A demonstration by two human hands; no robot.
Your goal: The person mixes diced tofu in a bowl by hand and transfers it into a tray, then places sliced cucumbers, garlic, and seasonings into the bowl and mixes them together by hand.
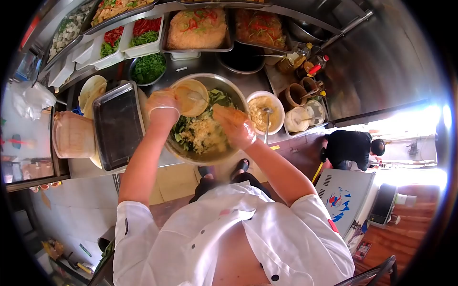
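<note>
A large steel bowl holds leafy greens and a pale chopped mixture. My left hand, in a clear plastic glove, grips the rim of a small tan bowl over the large bowl's upper left part. A spoon rests in that small bowl, with some pale stuff. My right hand, also gloved, is over the right side of the large bowl with its fingers stretched toward the upper left, near the small bowl. Beside it, to the right, stands a white bowl with a yellowish chopped mixture and a spoon.
An empty black tray and a tan tub stand at the left. Trays of food line the back shelf. Bottles and seasoning pots are at the right. A person in black bends forward at the far right.
</note>
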